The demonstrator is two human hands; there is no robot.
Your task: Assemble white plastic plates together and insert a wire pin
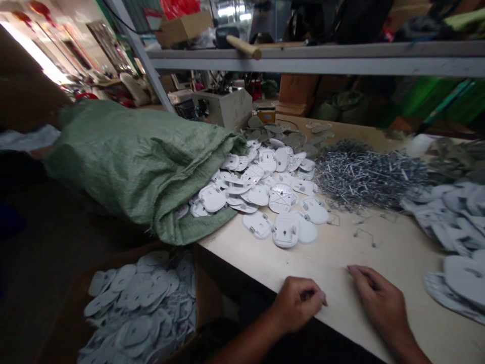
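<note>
The sack (113,156) lies across the table's (333,255) left end, white plates (286,230) spilling from its mouth. Right of the sack is a heap of wires (364,174); beyond its mouth, a yellow box (266,115); below it, a carton (208,296) of plates. Nearer than the spilled plates, the left hand (297,302) curls at the table edge, its grip unclear; the right hand (382,298) is loosely open, empty.
</note>
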